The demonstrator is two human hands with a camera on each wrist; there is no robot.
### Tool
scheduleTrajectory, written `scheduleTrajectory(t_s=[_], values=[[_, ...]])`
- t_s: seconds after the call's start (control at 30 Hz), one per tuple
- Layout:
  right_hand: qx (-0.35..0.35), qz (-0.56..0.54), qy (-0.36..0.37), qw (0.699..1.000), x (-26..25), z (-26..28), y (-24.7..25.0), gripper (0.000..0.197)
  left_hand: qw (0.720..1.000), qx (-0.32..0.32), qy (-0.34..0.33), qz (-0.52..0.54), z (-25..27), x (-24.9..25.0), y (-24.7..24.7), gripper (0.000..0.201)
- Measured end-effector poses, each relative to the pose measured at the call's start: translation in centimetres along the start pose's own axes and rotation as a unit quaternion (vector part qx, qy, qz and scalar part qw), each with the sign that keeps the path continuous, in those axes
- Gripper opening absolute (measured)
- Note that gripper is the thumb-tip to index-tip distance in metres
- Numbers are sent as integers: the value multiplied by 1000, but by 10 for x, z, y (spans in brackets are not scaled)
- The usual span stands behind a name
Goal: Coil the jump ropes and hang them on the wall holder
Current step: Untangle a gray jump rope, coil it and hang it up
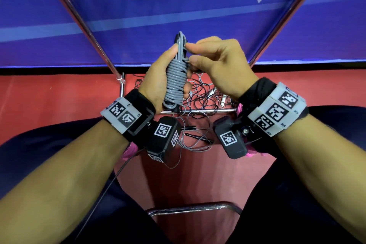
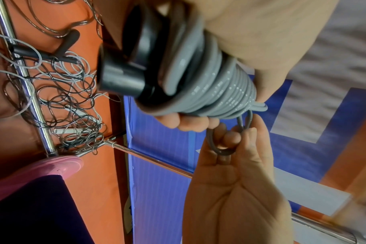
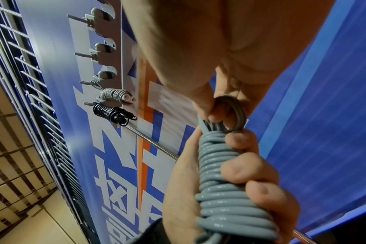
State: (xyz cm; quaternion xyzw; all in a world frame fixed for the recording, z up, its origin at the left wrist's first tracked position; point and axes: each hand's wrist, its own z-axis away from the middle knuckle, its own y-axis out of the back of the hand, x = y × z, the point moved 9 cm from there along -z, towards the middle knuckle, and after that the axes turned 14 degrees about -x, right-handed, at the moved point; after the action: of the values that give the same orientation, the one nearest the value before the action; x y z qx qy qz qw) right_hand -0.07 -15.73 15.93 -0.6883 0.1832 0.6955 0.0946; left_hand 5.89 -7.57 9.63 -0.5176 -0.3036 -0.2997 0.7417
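A grey jump rope (image 1: 176, 79), wound into a tight upright coil round its black handles (image 2: 123, 79), sits in the grip of my left hand (image 1: 162, 73), thumb on one side and fingers curled round the other. At the coil's upper end my right hand (image 1: 193, 52) pinches a small loop of the same rope (image 2: 219, 148) between thumb and fingers. The wall holder (image 3: 107, 66), a row of hooks on the blue banner, shows in the right wrist view. A pale coiled rope (image 3: 115, 95) and a black coiled rope (image 3: 109, 112) hang on its lower hooks.
A tangle of thin black and white ropes (image 1: 200, 93) with loose handles lies on the red floor under my hands, across a chrome frame bar (image 1: 198, 111). Two slanted chrome rods (image 1: 83, 24) run up the blue banner. A chrome chair edge (image 1: 190, 207) is between my knees.
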Motion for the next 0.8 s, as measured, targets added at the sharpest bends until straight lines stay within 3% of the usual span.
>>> scheduleTrajectory(t_s=[0.17, 0.4, 0.57, 0.7, 0.8], values=[[34, 45, -26, 998, 1, 2, 17, 20, 999, -39, -5, 0, 0, 4, -7, 47], [89, 10, 35, 995, -5, 11, 22, 21, 998, -53, -14, -40, -1, 6, -8, 38], [105, 10, 29, 994, 1, 15, 12, 18, 993, -23, -37, -112, 5, 14, -2, 35], [113, 6, 19, 993, 1, 14, 11, 19, 988, -25, -50, -143, 8, 21, -5, 18], [125, 9, 5, 992, 2, 14, 14, 18, 982, -20, -54, -178, 7, 25, -4, 16]])
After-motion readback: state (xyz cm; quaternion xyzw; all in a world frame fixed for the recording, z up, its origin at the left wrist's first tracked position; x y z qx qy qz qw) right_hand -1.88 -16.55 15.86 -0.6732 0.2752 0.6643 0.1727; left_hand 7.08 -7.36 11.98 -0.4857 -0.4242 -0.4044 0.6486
